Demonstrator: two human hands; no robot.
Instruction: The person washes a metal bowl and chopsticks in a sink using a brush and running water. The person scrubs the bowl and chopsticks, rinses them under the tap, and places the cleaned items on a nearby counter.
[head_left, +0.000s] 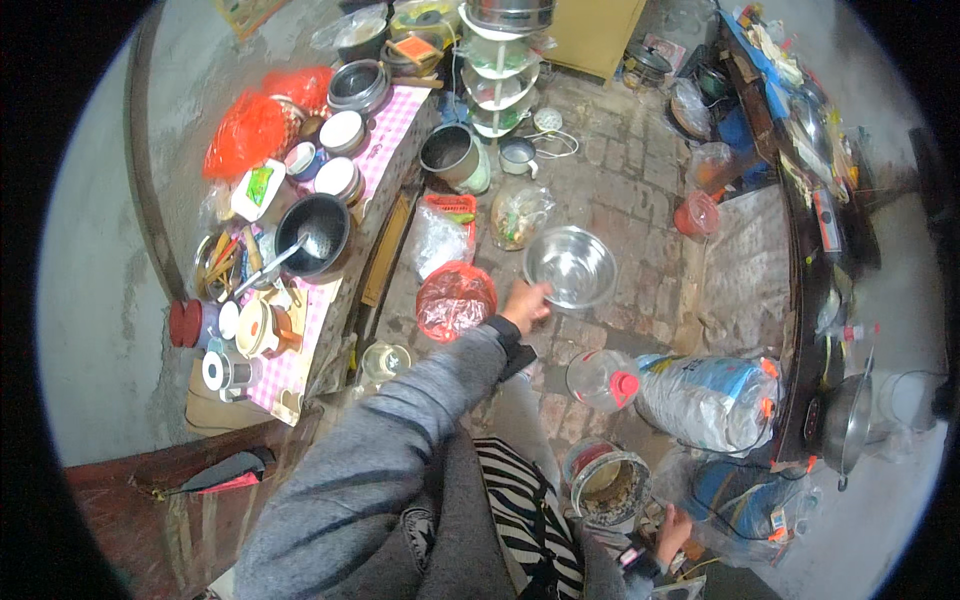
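My left hand (527, 304) grips the near-left rim of a shiny stainless steel bowl (568, 268), thumb over the edge. The bowl looks bare inside and is over the brick floor; whether it touches the floor I cannot tell. To its left is a red plastic bag lining a round bin (456, 301). Just beyond it sits a clear plastic bag of food scraps or vegetables (519, 217). My right hand (674, 534) is low at the right, fingers slightly apart, with nothing visible in it. It is nearest a dirty bucket (611, 489) and a clear plastic wrapping (742, 502).
A table with a pink checked cloth (390, 124) at left holds a black colander (312, 235) and lidded containers. A large plastic bottle (600, 381) and stuffed sack (709, 401) lie at right. Farther off are a pot (450, 154), a small pan (517, 154) and a tiered rack (499, 82).
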